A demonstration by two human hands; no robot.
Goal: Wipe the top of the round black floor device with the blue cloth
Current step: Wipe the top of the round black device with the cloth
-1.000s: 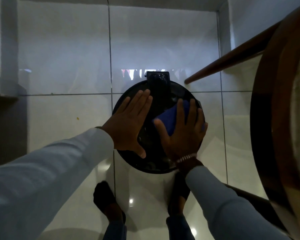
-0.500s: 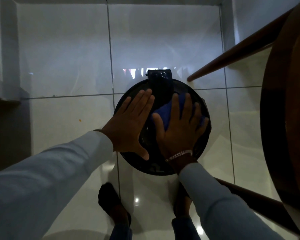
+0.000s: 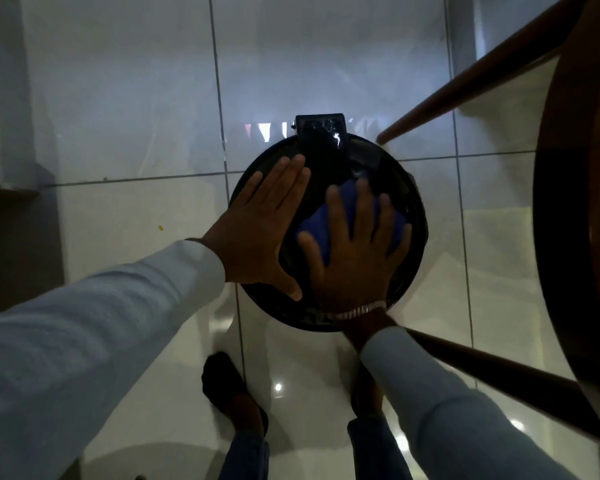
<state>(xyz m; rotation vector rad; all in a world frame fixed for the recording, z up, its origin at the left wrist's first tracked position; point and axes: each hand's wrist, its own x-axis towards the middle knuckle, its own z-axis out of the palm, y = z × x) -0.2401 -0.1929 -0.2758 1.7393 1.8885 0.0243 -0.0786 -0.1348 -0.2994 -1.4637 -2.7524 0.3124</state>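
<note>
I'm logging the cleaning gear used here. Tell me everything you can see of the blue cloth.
The blue cloth is dark blue, soft-looking fabric, bunched into a small pad. It lies on top of the round black floor device, right of centre, pressed flat under the right hand. The hand's spread fingers cover most of it, and blue shows between them. The left hand lies beside it.

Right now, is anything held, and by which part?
Nothing gripped: right hand presses the middle of the blue cloth flat; left hand rests flat on the device.
</note>
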